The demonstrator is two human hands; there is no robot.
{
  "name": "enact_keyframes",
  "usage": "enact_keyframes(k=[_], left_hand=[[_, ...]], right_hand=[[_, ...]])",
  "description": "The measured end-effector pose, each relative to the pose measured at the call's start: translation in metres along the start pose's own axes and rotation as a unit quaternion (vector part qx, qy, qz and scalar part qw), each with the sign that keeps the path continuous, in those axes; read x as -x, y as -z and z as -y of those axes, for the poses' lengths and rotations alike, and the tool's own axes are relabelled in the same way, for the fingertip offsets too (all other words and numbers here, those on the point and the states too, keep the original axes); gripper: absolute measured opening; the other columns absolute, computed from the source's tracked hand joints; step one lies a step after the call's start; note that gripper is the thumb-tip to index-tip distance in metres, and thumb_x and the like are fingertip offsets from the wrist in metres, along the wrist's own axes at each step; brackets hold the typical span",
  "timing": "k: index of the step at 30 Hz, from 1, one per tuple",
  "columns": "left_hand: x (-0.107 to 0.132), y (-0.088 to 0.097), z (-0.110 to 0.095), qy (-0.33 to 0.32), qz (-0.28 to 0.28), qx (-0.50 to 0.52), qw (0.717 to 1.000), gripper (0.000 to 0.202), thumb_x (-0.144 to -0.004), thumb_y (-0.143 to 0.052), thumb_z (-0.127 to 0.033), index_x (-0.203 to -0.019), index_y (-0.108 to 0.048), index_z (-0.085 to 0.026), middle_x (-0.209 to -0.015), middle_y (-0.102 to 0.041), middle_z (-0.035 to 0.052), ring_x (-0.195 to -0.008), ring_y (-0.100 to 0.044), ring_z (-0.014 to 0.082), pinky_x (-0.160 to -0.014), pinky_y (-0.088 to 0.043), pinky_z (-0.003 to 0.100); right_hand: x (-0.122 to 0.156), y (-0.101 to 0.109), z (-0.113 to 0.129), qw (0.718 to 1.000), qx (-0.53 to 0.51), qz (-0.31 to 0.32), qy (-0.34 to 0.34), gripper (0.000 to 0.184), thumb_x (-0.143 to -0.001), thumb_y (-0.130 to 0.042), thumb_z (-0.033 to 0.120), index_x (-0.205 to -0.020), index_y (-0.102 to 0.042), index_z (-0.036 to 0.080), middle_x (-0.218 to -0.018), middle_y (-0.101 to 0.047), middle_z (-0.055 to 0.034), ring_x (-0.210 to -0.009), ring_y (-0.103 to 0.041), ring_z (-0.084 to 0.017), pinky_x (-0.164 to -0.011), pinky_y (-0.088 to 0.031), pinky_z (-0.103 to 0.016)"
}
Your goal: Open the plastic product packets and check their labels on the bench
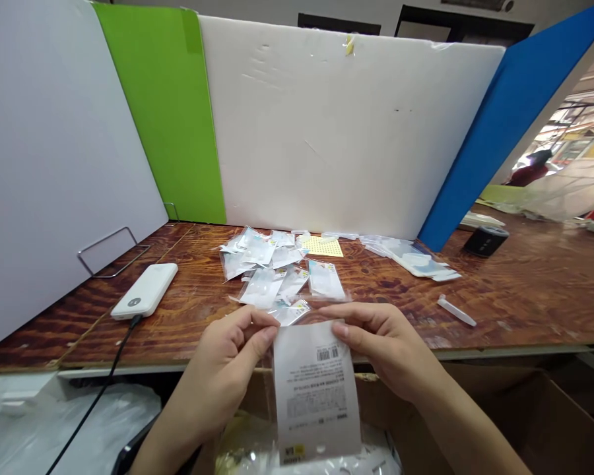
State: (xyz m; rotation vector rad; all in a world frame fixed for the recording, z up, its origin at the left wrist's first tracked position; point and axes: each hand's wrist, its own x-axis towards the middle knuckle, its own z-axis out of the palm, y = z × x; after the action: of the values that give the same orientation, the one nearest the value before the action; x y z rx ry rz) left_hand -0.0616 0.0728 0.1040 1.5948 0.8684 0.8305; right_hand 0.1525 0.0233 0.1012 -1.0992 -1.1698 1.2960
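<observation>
Both hands pinch a white printed card in a clear plastic bag [317, 396], which hangs upright over an open cardboard box. My left hand [228, 366] is closed at its upper left corner, thumb on the near side. At the upper right corner my right hand [386, 343] pinches it, with the thumb on the front. The card's small print and barcode appear upside down. Just beyond the hands lies a loose pile of similar clear packets [264, 257] with white cards inside. Below the card, plastic-wrapped items [247, 455] show in the box.
A sheet of yellow round stickers [321, 246] lies behind the packets. Flat clear bags [406, 256] and a white plastic strip [456, 311] are on the right. A white power bank [146, 290] with a black cable sits left. White, green and blue panels [336, 132] enclose the table.
</observation>
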Motion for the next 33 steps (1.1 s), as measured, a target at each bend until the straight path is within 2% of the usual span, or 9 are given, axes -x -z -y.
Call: enact_keyframes(k=[2,5,10,13,17,24,28,31,33], left_hand=[[0.002,0.001,0.0,-0.01,-0.009,0.014,1.0,0.013,-0.083,-0.061,-0.033,-0.082,-0.068,-0.023,-0.072,-0.068,-0.0007,-0.066,-0.063,0.0161,-0.059,-0.049,0.024],[0.006,0.004,-0.002,-0.046,-0.021,0.027,0.998,0.015,-0.078,-0.065,-0.026,-0.089,-0.075,-0.03,-0.076,-0.075,-0.0012,-0.068,-0.067,0.0166,-0.061,-0.051,0.023],[0.01,0.01,-0.003,-0.089,0.009,0.011,0.996,0.034,-0.07,-0.057,-0.009,-0.073,-0.078,-0.036,-0.06,-0.073,-0.0014,-0.051,-0.063,0.0153,-0.047,-0.045,0.023],[0.011,0.012,-0.003,-0.097,0.011,0.003,0.995,0.035,-0.069,-0.056,-0.009,-0.068,-0.078,-0.036,-0.054,-0.07,-0.001,-0.046,-0.059,0.0148,-0.044,-0.041,0.024],[0.013,0.012,-0.004,-0.109,0.014,0.014,0.994,0.033,-0.069,-0.06,-0.008,-0.067,-0.078,-0.036,-0.058,-0.072,-0.001,-0.051,-0.061,0.0152,-0.048,-0.044,0.024],[0.014,0.015,0.0,-0.15,0.086,0.065,0.983,0.022,-0.077,-0.063,-0.017,-0.071,-0.078,-0.031,-0.055,-0.071,0.0014,-0.045,-0.058,0.0156,-0.046,-0.04,0.026],[0.013,0.02,0.002,-0.21,0.136,0.041,0.967,0.032,-0.075,-0.055,-0.007,-0.084,-0.078,-0.028,-0.069,-0.075,0.0024,-0.054,-0.065,0.0164,-0.051,-0.044,0.025],[0.015,0.023,0.0,-0.225,0.103,-0.04,0.968,0.035,-0.073,-0.053,-0.005,-0.081,-0.077,-0.028,-0.072,-0.076,0.0008,-0.062,-0.067,0.0163,-0.058,-0.048,0.023],[0.016,0.023,-0.002,-0.23,0.073,-0.077,0.967,0.03,-0.074,-0.056,-0.009,-0.08,-0.077,-0.028,-0.073,-0.076,0.0007,-0.067,-0.068,0.0171,-0.062,-0.05,0.023]], right_hand=[[0.0,0.002,0.0,1.0,-0.001,0.004,0.011,0.027,-0.075,-0.073,0.031,-0.101,-0.074,0.022,-0.099,-0.074,-0.0084,-0.083,-0.069,-0.021,-0.068,-0.057,-0.031],[0.001,0.005,0.0,0.997,0.013,0.02,0.067,0.017,-0.076,-0.07,0.023,-0.092,-0.077,0.025,-0.086,-0.076,-0.0048,-0.074,-0.07,-0.018,-0.063,-0.056,-0.028],[0.005,0.006,0.002,0.98,0.049,0.048,0.187,0.028,-0.073,-0.064,0.006,-0.075,-0.078,0.03,-0.073,-0.076,-0.0012,-0.066,-0.07,-0.017,-0.058,-0.054,-0.026],[0.008,0.004,0.006,0.977,0.042,0.064,0.197,0.029,-0.073,-0.063,0.005,-0.076,-0.078,0.029,-0.074,-0.076,-0.002,-0.061,-0.069,-0.016,-0.053,-0.052,-0.024],[0.011,0.002,0.01,0.976,0.025,0.087,0.196,0.026,-0.075,-0.064,0.007,-0.076,-0.078,0.029,-0.073,-0.076,-0.0021,-0.054,-0.065,-0.015,-0.049,-0.049,-0.024],[0.009,-0.001,0.009,0.972,0.039,0.087,0.214,0.038,-0.066,-0.054,-0.003,-0.074,-0.078,0.026,-0.069,-0.075,-0.0012,-0.05,-0.061,-0.012,-0.046,-0.044,-0.021],[0.006,0.004,0.006,0.961,0.049,0.105,0.251,0.03,-0.07,-0.055,0.003,-0.077,-0.078,0.022,-0.071,-0.075,-0.0039,-0.053,-0.064,-0.014,-0.046,-0.045,-0.02],[0.005,0.008,0.007,0.958,0.06,0.138,0.246,0.019,-0.079,-0.058,0.019,-0.08,-0.077,0.019,-0.077,-0.076,-0.0084,-0.066,-0.069,-0.02,-0.058,-0.051,-0.027],[0.006,0.008,0.008,0.959,0.059,0.137,0.24,0.021,-0.082,-0.06,0.031,-0.08,-0.076,0.018,-0.077,-0.075,-0.0095,-0.069,-0.069,-0.022,-0.063,-0.053,-0.03]])
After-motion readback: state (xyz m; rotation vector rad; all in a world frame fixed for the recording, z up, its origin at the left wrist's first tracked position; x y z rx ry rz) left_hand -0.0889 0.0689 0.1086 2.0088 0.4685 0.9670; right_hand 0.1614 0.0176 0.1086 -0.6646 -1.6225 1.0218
